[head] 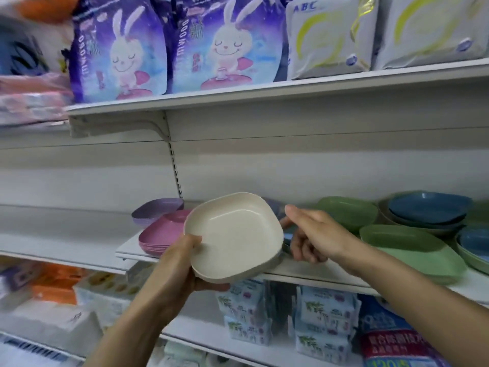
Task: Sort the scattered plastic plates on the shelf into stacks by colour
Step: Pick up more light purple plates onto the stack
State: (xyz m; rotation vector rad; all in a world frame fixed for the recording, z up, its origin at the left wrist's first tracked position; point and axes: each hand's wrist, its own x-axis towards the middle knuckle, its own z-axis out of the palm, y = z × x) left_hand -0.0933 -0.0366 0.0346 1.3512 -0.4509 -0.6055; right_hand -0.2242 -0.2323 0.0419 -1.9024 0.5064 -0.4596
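My left hand (180, 263) grips a cream plate (232, 234) by its near-left rim and holds it tilted in front of the shelf (317, 277); a greyer rim shows beneath it. My right hand (315, 231) hovers at the plate's right rim with thumb out and fingers loosely curled; whether it touches anything I cannot tell. On the shelf stand a pink stack (158, 237) and a purple stack (156, 210) at the left. Green plates (349, 210) (412, 250) and blue plates (428, 207) (476, 242) lie at the right.
The shelf above carries purple rabbit-print packs (119, 49) and white packs (328, 35). Below the plates' shelf are tissue packs (325, 313) and other goods. Bare white shelf board (66, 229) stretches left of the purple stack.
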